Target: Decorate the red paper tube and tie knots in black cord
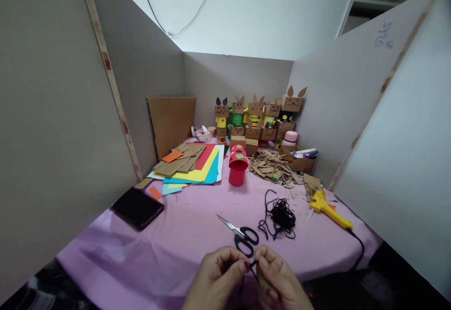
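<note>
Close to the table's front edge, my left hand (225, 272) and my right hand (276, 275) are pinched close together on a short piece of black cord (252, 271). A bit of the cord hangs below my left fingers; the rest is partly hidden by the hands. Just beyond my fingertips lie scissors (243, 236) with black handles, their blades pointing away to the left. To their right is a loose tangle of black cord (283, 217). Farther back, a red paper tube piece (237, 174) with dark and green spots stands on the cloth.
A yellow glue gun (329, 209) with its cable lies right, a black tablet or phone (137, 208) left. Coloured paper sheets (207, 174), cardboard scraps (271, 165) and a pen box (301, 163) sit farther back, before several cardboard animal figures (253, 108). Grey panels (239, 75) enclose the table.
</note>
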`<state>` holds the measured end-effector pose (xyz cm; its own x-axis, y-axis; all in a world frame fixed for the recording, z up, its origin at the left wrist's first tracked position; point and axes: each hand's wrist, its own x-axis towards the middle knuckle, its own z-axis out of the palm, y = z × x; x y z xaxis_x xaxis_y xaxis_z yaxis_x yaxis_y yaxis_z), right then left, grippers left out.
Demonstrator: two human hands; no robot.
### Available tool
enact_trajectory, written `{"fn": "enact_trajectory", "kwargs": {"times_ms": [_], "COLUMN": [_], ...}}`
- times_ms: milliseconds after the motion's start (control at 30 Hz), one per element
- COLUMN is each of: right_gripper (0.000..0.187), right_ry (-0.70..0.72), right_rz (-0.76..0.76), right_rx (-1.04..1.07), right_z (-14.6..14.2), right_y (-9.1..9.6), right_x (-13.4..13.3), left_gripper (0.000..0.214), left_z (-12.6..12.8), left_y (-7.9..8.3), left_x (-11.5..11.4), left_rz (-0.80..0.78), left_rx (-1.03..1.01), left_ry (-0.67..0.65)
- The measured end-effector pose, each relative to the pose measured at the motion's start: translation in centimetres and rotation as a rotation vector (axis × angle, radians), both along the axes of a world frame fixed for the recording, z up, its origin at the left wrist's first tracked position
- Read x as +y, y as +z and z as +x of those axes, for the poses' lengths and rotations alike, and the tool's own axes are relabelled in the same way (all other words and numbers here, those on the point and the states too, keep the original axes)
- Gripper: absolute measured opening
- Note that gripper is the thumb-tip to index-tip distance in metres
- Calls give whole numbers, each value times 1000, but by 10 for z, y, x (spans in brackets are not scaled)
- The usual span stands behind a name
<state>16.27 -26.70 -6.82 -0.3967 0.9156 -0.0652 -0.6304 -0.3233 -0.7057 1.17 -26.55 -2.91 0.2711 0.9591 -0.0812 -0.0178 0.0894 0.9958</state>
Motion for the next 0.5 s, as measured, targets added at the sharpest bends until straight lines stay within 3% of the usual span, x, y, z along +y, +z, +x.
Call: {"fn": "enact_trajectory", "kwargs": {"times_ms": [133,200,367,500], "right_gripper": [45,42,39,44], "right_ry": [-15,8,17,71], "right_rz": [61,49,-32,13], "right_rx": [-71,-128,-222,-292], "right_z": [-6,-8,-2,5], "right_y": [-5,-11,-21,-14], "right_x": [-2,-2,-1,-1], "left_gripper": [33,30,30,28], "left_z": [-1,-1,-2,-2], "left_y": [8,11,10,9], "left_x": [0,0,0,-1], "left_rz": [196,250,95,97], "left_rx": [92,124,89,128], "left_ry": [56,55,23,21]}}
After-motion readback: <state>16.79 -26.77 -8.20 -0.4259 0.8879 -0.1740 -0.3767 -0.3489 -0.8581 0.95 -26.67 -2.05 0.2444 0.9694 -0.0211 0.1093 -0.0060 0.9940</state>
